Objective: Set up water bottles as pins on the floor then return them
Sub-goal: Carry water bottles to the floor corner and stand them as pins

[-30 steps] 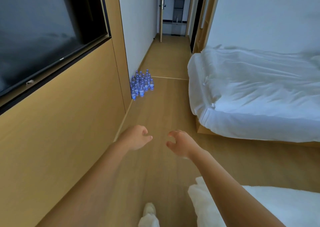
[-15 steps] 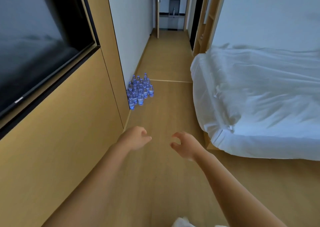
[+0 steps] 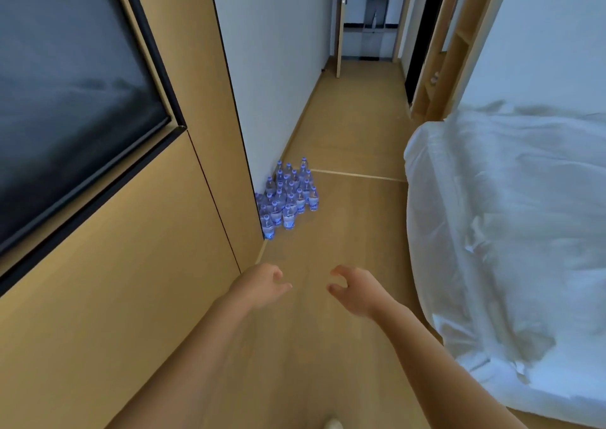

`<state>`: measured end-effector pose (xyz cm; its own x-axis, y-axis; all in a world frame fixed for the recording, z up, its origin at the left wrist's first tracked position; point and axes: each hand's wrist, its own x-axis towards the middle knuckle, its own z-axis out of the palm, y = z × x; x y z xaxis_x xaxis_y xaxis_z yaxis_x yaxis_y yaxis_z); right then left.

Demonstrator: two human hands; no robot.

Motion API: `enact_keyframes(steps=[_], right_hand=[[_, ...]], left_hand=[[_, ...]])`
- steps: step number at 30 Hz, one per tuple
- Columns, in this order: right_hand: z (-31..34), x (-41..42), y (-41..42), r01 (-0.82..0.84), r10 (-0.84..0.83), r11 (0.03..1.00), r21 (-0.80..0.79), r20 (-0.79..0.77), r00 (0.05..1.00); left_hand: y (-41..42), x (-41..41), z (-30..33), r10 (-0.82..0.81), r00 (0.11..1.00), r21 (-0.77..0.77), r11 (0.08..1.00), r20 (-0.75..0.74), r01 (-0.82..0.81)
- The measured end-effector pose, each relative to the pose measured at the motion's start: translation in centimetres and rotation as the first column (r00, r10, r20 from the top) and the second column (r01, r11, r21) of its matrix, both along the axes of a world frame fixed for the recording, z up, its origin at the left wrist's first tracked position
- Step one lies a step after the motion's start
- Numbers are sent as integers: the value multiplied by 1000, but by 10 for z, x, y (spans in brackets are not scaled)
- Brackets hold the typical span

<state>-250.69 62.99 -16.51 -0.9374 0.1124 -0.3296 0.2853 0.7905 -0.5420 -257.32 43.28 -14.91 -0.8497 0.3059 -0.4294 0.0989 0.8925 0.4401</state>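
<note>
1. Hands first: the left hand (image 3: 262, 284) is stretched forward with its fingers loosely curled and nothing in them; the right hand (image 3: 355, 291) is the same, fingers half-bent and thumb apart, holding nothing. Both are above the wooden floor (image 3: 354, 232) and well apart from the bottles.
2. The water bottles (image 3: 287, 196) stand upright in a tight cluster on the floor, tucked against the corner where the white wall (image 3: 272, 78) meets the wood-panelled wall (image 3: 131, 248), across the aisle from the bed (image 3: 508, 215).
3. Likely risk: the bottles touch or nearly touch one another, so a reach into the pack could knock neighbours over in a chain.
4. The nearest bottles sit close against the panel edge, which may block the left hand from wrapping round them.
5. Bottles that topple could roll down the corridor or toward the bed.
6. The white bedding hangs near the walking line and could snag a foot on approach.
</note>
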Motion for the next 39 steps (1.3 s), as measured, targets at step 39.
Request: enact_keyframes(steps=[39], right_hand=[[-85, -623, 126, -121, 138, 990, -72, 331, 934]], left_hand=[[117, -603, -141, 327, 893, 143, 912, 309, -383]])
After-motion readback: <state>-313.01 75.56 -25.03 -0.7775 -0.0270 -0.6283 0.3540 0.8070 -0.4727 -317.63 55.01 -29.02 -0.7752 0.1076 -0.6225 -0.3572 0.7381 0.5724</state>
